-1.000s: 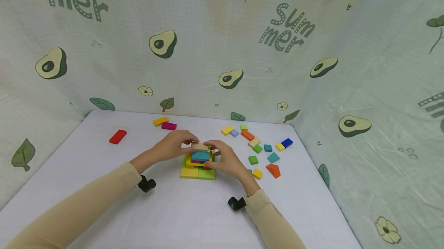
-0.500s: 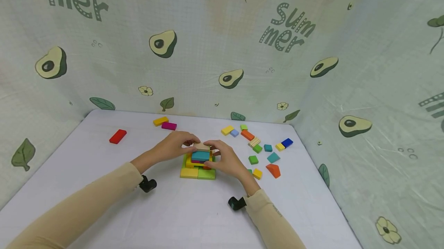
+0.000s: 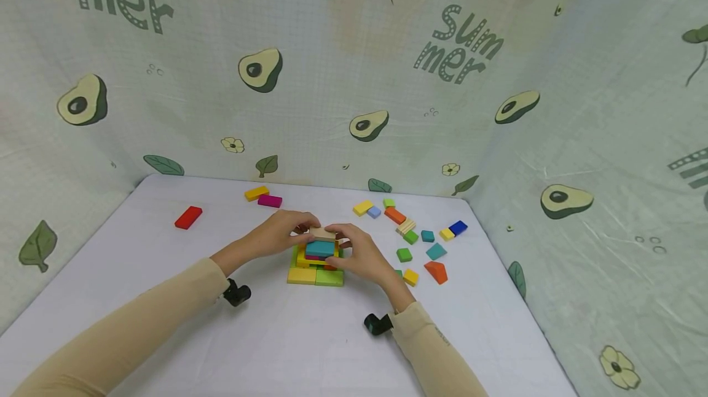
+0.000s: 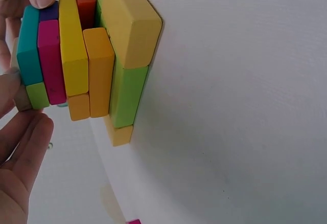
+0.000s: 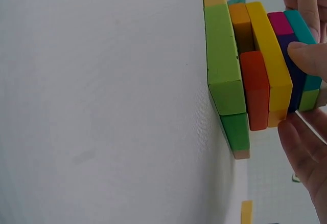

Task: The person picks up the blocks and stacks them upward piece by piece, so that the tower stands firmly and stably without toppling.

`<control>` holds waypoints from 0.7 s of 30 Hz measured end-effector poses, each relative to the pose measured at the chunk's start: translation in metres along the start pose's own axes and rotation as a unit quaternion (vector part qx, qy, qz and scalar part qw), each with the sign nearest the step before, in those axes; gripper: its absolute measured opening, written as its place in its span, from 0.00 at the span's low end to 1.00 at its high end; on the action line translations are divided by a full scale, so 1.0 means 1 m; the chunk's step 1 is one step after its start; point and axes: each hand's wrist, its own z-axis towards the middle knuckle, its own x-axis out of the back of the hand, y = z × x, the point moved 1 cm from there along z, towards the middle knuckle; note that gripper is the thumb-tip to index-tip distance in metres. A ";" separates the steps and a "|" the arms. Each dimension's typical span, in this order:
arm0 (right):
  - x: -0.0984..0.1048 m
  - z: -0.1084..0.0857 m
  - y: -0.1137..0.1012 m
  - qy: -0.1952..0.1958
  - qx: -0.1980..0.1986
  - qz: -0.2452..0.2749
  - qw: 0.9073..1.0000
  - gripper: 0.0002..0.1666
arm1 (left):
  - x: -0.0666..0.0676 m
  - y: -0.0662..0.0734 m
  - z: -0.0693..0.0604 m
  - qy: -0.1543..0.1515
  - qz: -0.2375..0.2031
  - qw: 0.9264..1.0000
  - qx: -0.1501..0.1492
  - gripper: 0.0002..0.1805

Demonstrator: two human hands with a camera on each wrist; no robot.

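A stepped stack of coloured blocks stands on the table, with yellow and light green blocks (image 3: 329, 278) at its base. Near the top lies a teal block (image 3: 319, 248), above magenta and dark purple ones. A plain wooden block (image 3: 322, 235) forms the uppermost layer. My left hand (image 3: 279, 232) pinches its left end between thumb and fingers. On the other side, my right hand (image 3: 358, 251) grips the upper stack, thumb (image 5: 309, 58) against the purple and teal blocks, fingers behind. A yellow block (image 4: 73, 45) and an orange-red block (image 5: 254, 91) show in the layers below.
Several loose blocks lie right of the stack, among them an orange wedge-like block (image 3: 436, 272) and a green block (image 3: 404, 255). A red block (image 3: 188, 217) lies far left; yellow (image 3: 257, 193) and magenta (image 3: 270, 201) blocks lie behind. A patterned cloth (image 3: 310, 157) borders the table.
My left hand has shifted slightly right with the wooden block, which now covers the light green piece that showed at its right end. My right hand has hardly moved.
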 end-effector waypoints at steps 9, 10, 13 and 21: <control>0.000 0.001 0.001 -0.001 -0.003 -0.001 1.000 0.39 | 0.001 0.002 0.000 -0.004 -0.005 1.000 0.002 0.16; 0.000 0.001 0.001 -0.001 -0.003 -0.001 1.000 0.39 | 0.001 0.002 0.000 -0.004 -0.006 1.000 0.002 0.16; 0.000 0.001 0.000 -0.001 -0.003 -0.002 1.000 0.39 | 0.001 0.002 0.000 -0.003 -0.007 1.000 0.001 0.17; 0.000 0.000 -0.001 -0.004 -0.002 0.006 1.000 0.39 | 0.002 -0.002 -0.002 -0.009 -0.005 1.000 0.003 0.19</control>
